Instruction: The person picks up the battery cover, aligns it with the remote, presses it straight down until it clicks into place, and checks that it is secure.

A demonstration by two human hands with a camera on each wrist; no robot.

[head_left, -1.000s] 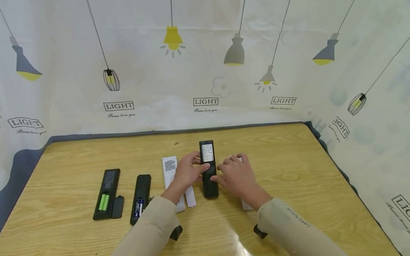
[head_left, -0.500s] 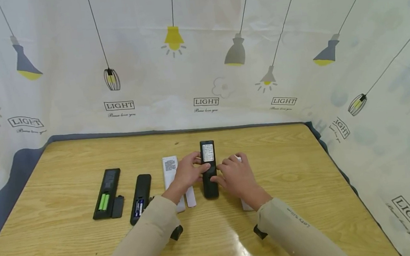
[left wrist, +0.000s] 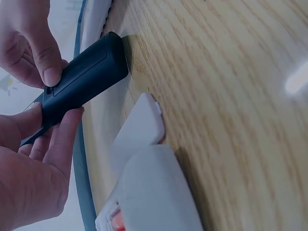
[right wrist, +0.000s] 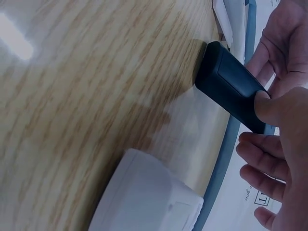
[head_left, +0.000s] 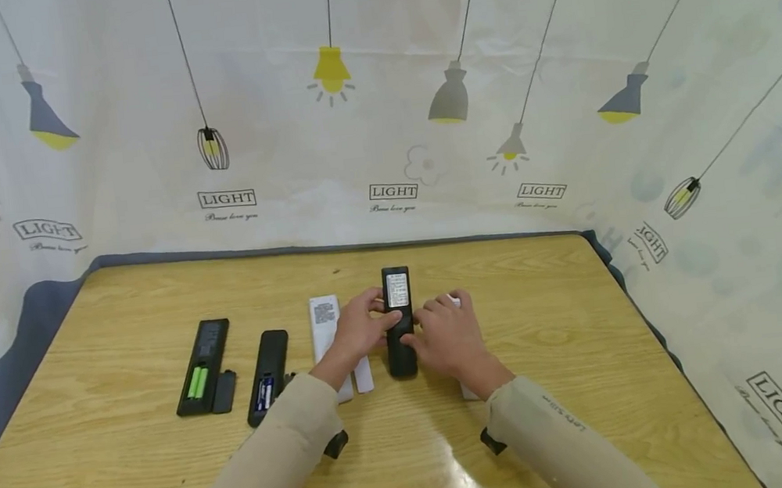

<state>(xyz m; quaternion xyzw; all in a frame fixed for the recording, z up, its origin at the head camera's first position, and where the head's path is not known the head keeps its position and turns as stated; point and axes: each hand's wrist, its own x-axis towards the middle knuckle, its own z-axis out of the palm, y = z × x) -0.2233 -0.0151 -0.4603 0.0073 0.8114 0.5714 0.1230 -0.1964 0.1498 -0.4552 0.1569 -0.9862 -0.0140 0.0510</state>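
My left hand [head_left: 360, 328] grips a black remote control [head_left: 403, 362] by its sides, thumb across its back. The back faces up, with a white label [head_left: 398, 289] at the far end. In the left wrist view its battery cover [left wrist: 79, 74] sits in place, and the right thumb [left wrist: 49, 72] presses at the cover's end. My right hand [head_left: 453, 340] has its other fingers curled at the remote's right edge. Under the left hand lies a white remote [head_left: 325, 321] with a loose white cover [head_left: 364, 376] beside it. Another white remote [head_left: 470, 390] is partly hidden beneath the right hand.
To the left lies a black remote [head_left: 208, 342] with green batteries [head_left: 198, 383] exposed and its cover [head_left: 224, 392] alongside. Nearer the left sleeve, another black remote [head_left: 271, 356] shows blue batteries [head_left: 265, 395]. A printed cloth wall [head_left: 296, 143] stands behind the wooden table [head_left: 566, 298].
Both hands keep nearly the same place on the black remote. The right hand and forearm shift very slightly left; the head view tilts slightly.
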